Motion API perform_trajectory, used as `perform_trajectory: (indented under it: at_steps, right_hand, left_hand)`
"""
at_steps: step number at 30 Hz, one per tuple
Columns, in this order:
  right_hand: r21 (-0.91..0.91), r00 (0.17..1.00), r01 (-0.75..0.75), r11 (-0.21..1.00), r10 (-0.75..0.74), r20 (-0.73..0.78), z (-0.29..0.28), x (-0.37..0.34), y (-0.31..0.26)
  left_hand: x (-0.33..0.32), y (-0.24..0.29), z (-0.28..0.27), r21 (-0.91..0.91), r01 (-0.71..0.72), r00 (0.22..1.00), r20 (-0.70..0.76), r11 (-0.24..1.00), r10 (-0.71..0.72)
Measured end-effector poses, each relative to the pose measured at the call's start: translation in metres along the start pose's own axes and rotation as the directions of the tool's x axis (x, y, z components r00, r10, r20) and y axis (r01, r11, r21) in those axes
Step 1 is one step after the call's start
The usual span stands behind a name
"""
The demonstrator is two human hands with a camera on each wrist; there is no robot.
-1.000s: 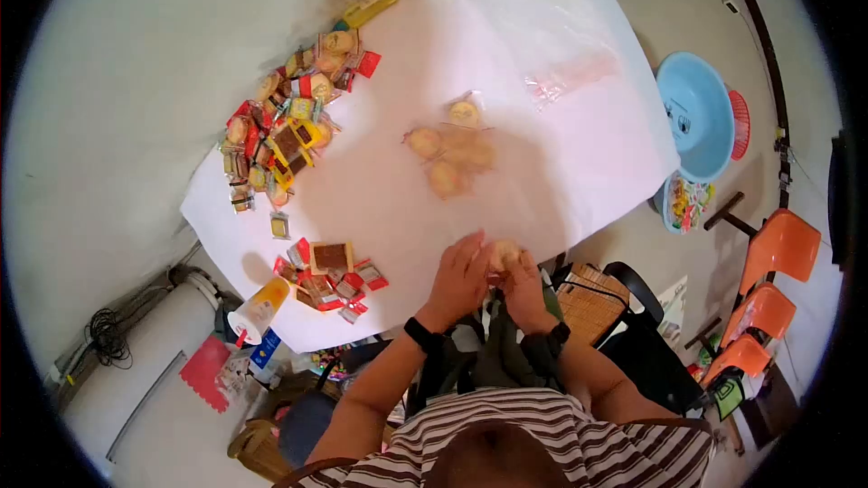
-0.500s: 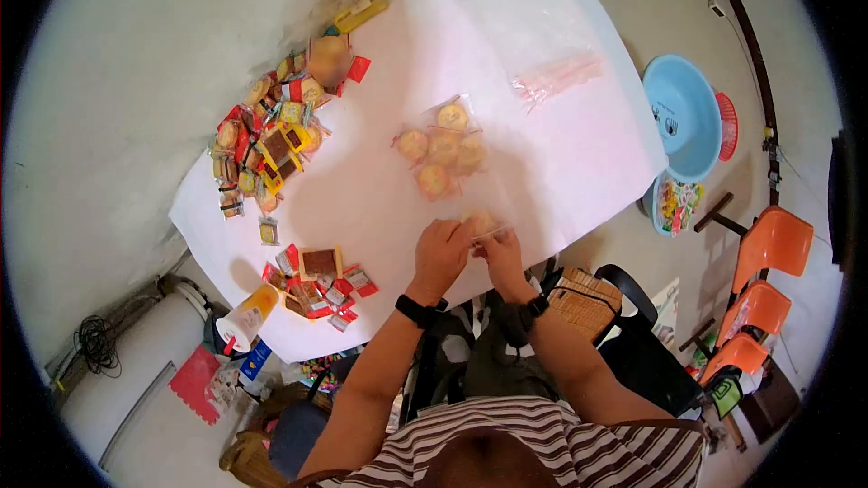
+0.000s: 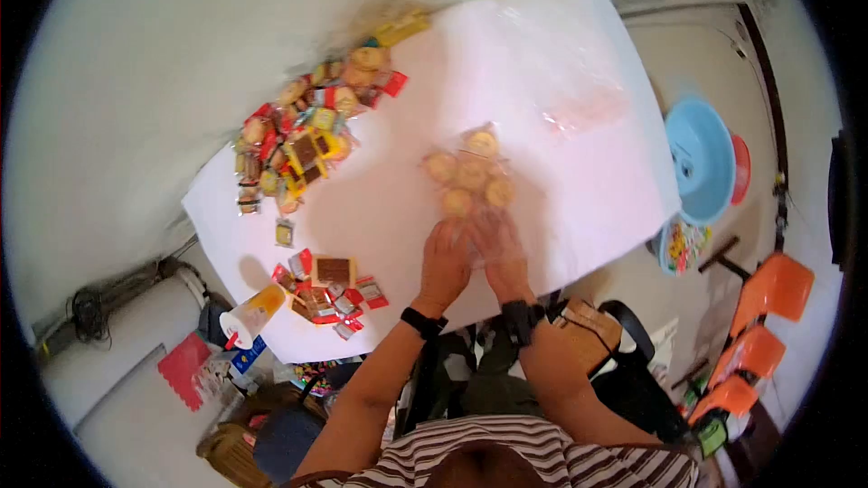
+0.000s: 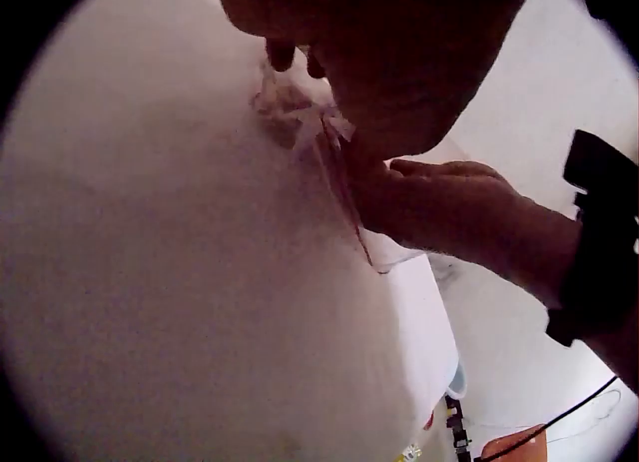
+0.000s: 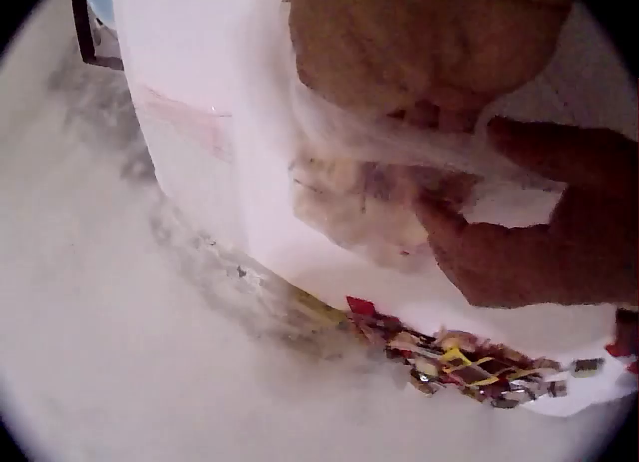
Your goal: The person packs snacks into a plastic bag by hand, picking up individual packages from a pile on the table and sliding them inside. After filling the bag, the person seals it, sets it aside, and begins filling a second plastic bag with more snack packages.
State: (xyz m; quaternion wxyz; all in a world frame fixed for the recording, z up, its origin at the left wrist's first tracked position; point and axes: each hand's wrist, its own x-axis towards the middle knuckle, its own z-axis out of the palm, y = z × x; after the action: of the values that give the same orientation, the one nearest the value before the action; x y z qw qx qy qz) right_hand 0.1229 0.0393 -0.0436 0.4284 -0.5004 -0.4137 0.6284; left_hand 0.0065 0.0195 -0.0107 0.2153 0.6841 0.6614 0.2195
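Both hands are close together at the near side of several round cookies (image 3: 472, 172) in clear wrappers, clustered mid-table. My left hand (image 3: 446, 264) and right hand (image 3: 502, 258) hold a clear plastic bag (image 4: 344, 197) with a thin pinkish edge. In the right wrist view, film stretches between the left hand (image 5: 544, 222) and the right palm (image 5: 429, 42), with pale wrapped cookies just beyond the fingers. Sheer plastic overlaps the right fingers in the head view. Some fingertips are hidden by the palms in the wrist views.
A heap of wrapped snacks (image 3: 307, 149) lies along the wall side. Red-wrapped snacks (image 3: 348, 307) and a brown slab (image 3: 335, 272) sit near left, beside a leaning drink cup (image 3: 256, 314). Pink-edged clear plastic (image 3: 588, 115) lies far right. Off the table are a blue basin (image 3: 701, 163) and orange chairs (image 3: 773, 289).
Both hands have moved forward from the near table edge to the cookie cluster. The round wrapped cookie seen between them earlier no longer shows there. The head view has shifted a little.
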Motion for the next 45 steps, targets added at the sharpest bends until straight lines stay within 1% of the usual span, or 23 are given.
perform_trajectory:
  at_steps: [1,3,4,6,7,8,9,10,11,13,16,17,18,20,21,23,25,27,28,32,34,37,45]
  right_hand:
    - [-0.090,0.999,-0.018,0.996,0.020,0.028,0.003,-0.005,-0.019]
    - [0.492,0.868,-0.416,0.765,0.495,-0.035,0.009,-0.015,-0.054]
    - [0.492,0.871,-0.417,0.764,0.490,-0.023,0.000,-0.024,-0.047]
    - [-0.087,0.817,-0.568,0.818,0.573,0.061,-0.022,-0.041,-0.029]
    - [-0.085,0.816,-0.568,0.818,0.574,0.065,-0.023,-0.041,-0.039]
    - [-0.355,0.962,-0.254,0.900,0.274,0.006,-0.025,-0.043,-0.052]
    - [-0.599,0.997,0.076,0.797,-0.062,0.044,-0.028,-0.042,-0.060]
    - [-0.689,0.967,0.213,0.693,-0.250,0.047,-0.034,-0.036,-0.057]
    - [-0.685,0.966,0.216,0.696,-0.253,0.048,-0.038,-0.032,-0.058]
    - [-0.848,0.881,0.349,0.400,-0.448,0.151,-0.042,-0.015,-0.071]
    - [-0.888,0.901,0.390,0.243,-0.300,0.313,-0.043,0.006,-0.082]
    - [-0.883,0.893,0.434,0.180,-0.213,0.396,-0.045,0.009,-0.085]
    - [-0.882,0.893,0.435,0.182,-0.215,0.396,-0.049,0.011,-0.080]
    - [-0.826,0.880,0.475,0.303,-0.179,0.440,-0.055,0.015,-0.060]
    - [-0.824,0.878,0.479,0.303,-0.182,0.444,-0.054,0.017,-0.057]
    - [-0.781,0.877,0.471,0.412,-0.124,0.463,-0.055,0.021,-0.057]
    - [-0.772,0.877,0.469,0.430,-0.119,0.466,-0.050,0.028,-0.067]
    - [-0.761,0.877,0.462,0.454,-0.108,0.468,-0.044,0.030,-0.075]
    - [-0.745,0.874,0.464,0.480,-0.109,0.474,-0.041,0.033,-0.077]
    - [-0.696,0.842,0.485,0.529,-0.066,0.536,-0.035,0.033,-0.079]
    - [-0.682,0.823,0.516,0.519,-0.080,0.562,-0.033,0.033,-0.077]
    - [-0.656,0.793,0.546,0.521,-0.070,0.605,-0.030,0.026,-0.075]
    - [-0.695,0.833,0.494,0.523,-0.057,0.550,-0.023,0.017,-0.082]
  left_hand:
    - [-0.001,-0.007,0.004,0.024,0.014,1.000,-0.020,1.000,-0.014]
    - [-0.002,-0.023,0.016,0.057,0.018,0.993,0.117,0.998,-0.025]
    - [0.003,-0.024,0.008,0.099,-0.009,0.990,0.141,0.995,-0.005]
    - [0.009,-0.037,0.007,0.191,-0.080,0.986,0.159,0.978,0.050]
    - [0.015,-0.040,0.001,0.272,-0.155,0.976,0.190,0.950,0.105]
    - [0.017,-0.042,-0.007,0.276,-0.154,0.976,0.191,0.949,0.103]
    - [0.025,-0.037,-0.026,0.132,-0.159,0.955,0.270,0.978,0.119]
    - [0.031,-0.038,-0.041,-0.012,-0.150,0.928,0.343,0.989,0.145]
    - [0.033,-0.048,-0.049,-0.007,-0.151,0.929,0.342,0.989,0.144]
    - [0.037,-0.073,-0.066,-0.163,-0.194,0.910,0.339,0.967,0.240]
    - [0.075,-0.109,-0.074,-0.286,0.318,0.948,0.123,0.904,-0.294]
    - [0.094,-0.142,-0.059,-0.397,0.336,0.927,-0.019,0.854,-0.374]
    - [0.116,-0.160,-0.056,-0.646,0.344,0.854,-0.085,0.681,-0.513]
    - [0.155,-0.186,-0.062,-0.843,0.415,0.703,0.059,0.341,-0.708]
    - [0.171,-0.188,-0.061,-0.844,0.412,0.703,0.055,0.343,-0.709]
    - [0.197,-0.180,-0.048,-0.915,0.261,0.553,-0.120,0.308,-0.824]
    - [0.212,-0.175,-0.046,-0.888,0.315,0.553,-0.116,0.335,-0.825]
    - [0.224,-0.185,-0.038,-0.615,0.439,0.601,-0.341,0.655,-0.723]
    - [0.226,-0.185,-0.038,-0.486,0.528,0.579,-0.393,0.696,-0.714]
    - [0.213,-0.181,-0.041,-0.547,0.562,0.544,-0.321,0.620,-0.775]
    - [0.191,-0.173,-0.045,-0.807,0.287,0.626,-0.250,0.516,-0.739]
    - [0.143,-0.155,-0.055,-0.746,0.369,0.677,-0.192,0.554,-0.710]
    - [-0.014,-0.060,-0.105,-0.583,0.736,0.563,0.245,0.344,-0.789]
